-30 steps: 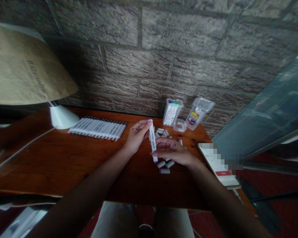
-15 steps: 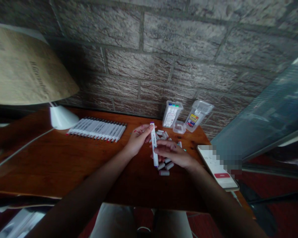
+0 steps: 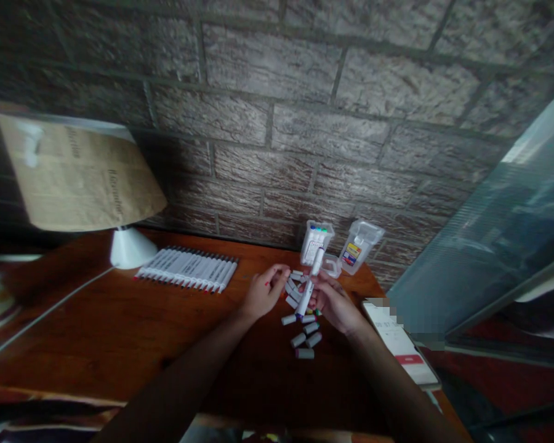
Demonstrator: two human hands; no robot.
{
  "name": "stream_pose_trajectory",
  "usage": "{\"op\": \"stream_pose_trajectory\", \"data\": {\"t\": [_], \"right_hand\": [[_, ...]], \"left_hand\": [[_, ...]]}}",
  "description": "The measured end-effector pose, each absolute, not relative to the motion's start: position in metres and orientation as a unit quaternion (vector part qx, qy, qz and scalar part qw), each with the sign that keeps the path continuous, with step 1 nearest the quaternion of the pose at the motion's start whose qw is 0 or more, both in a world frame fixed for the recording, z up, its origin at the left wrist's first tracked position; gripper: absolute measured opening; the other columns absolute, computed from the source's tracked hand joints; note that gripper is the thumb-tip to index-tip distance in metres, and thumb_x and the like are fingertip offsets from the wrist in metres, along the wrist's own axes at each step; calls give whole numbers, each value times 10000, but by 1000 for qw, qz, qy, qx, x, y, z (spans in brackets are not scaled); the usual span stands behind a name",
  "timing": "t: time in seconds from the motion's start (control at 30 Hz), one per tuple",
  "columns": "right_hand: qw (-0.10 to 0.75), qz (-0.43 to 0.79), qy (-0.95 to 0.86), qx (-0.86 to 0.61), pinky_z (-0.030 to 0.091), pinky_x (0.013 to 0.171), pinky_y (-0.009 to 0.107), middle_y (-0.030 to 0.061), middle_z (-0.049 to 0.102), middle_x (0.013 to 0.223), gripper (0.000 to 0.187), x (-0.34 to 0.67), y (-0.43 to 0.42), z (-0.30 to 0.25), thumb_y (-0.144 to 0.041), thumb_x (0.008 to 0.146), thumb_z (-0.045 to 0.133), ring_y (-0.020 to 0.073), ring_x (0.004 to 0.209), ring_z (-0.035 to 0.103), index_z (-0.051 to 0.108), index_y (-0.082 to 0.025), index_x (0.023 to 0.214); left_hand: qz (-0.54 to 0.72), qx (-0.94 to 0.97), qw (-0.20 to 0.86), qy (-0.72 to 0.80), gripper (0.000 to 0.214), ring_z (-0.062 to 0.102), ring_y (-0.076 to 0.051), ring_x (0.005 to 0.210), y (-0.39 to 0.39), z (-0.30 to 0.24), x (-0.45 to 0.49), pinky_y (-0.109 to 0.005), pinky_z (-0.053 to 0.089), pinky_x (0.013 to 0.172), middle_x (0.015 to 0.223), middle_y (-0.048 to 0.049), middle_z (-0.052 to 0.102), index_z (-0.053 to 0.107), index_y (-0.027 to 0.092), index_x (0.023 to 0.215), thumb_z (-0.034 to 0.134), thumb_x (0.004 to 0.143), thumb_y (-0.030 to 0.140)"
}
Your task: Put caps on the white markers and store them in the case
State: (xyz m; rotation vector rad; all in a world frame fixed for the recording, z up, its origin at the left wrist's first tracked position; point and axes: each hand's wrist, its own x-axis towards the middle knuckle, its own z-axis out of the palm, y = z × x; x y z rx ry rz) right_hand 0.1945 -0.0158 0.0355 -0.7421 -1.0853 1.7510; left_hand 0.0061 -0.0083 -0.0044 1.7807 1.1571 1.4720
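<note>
A white marker (image 3: 306, 295) with purple ends is gripped by my right hand (image 3: 335, 301); it leans, its upper end toward the clear box. My left hand (image 3: 264, 292) is just left of the marker, apart from it, with fingers loosely bent and thumb apart; nothing shows in it. Beneath and around the marker lie several loose white marker caps (image 3: 305, 354), some partly hidden by my right hand. A row of white markers (image 3: 189, 267) lies side by side on the wooden table, left of my hands.
Behind my hands stand a clear box holding markers (image 3: 314, 243) and another clear box (image 3: 357, 249), with a clear lid (image 3: 332, 266) between. A phone (image 3: 404, 344) lies at the right edge. Left are a lamp (image 3: 132, 249), its cord (image 3: 60, 299) and a stone wall (image 3: 240, 117) behind.
My left hand has let go of the marker and sits apart from it. My right hand now holds the marker alone, tilted to the right. The camera view has shifted upward.
</note>
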Motion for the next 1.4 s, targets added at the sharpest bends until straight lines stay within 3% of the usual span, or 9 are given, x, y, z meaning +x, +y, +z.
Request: {"op": "stream_pose_trajectory", "data": {"t": [0.27, 0.43, 0.57, 0.83, 1.1, 1.4], "right_hand": [[634, 514, -463, -346, 404, 480, 199, -38, 577, 636, 361, 200, 22, 83, -474, 675, 851, 90, 553, 499, 703, -190, 841], [746, 305, -484, -341, 428, 527, 214, -61, 615, 692, 474, 211, 68, 132, -450, 689, 822, 117, 603, 560, 629, -231, 1063], [782, 249, -459, -342, 419, 523, 220, -41, 628, 716, 447, 216, 97, 138, -445, 733, 761, 144, 663, 612, 588, -230, 1085], [731, 250, -508, -380, 394, 488, 245, 4, 662, 734, 397, 226, 119, 125, -415, 745, 736, 173, 632, 642, 618, -202, 1058], [653, 178, -594, -434, 454, 521, 268, 33, 701, 776, 318, 235, 122, 119, -452, 788, 710, 155, 543, 632, 706, -180, 953], [575, 132, -644, -487, 497, 615, 288, 79, 751, 868, 354, 239, 132, 108, -484, 810, 660, 181, 634, 642, 744, -153, 906]], "left_hand": [[547, 652, 263, 454, 337, 670, -157, 600, -6, -4, 1, -250, 507, 645, 664, -6, 694, 661, 203, 1041, 486, 979, 484], [553, 638, 288, 452, 362, 662, -170, 598, -2, -7, 3, -263, 506, 629, 661, 0, 685, 657, 208, 1062, 502, 960, 519], [549, 642, 277, 458, 339, 667, -164, 613, 1, -9, 3, -256, 495, 636, 692, -5, 706, 677, 210, 1051, 534, 949, 500], [545, 639, 259, 477, 319, 639, -136, 557, 1, -1, 3, -230, 487, 599, 633, 11, 675, 674, 186, 997, 533, 955, 469], [543, 639, 258, 479, 323, 642, -132, 555, 3, -1, 1, -219, 496, 596, 607, 19, 660, 672, 176, 997, 550, 941, 469], [531, 639, 258, 493, 364, 643, -130, 561, 5, -4, -2, -213, 497, 587, 631, 10, 660, 661, 158, 1009, 507, 950, 481]]}}
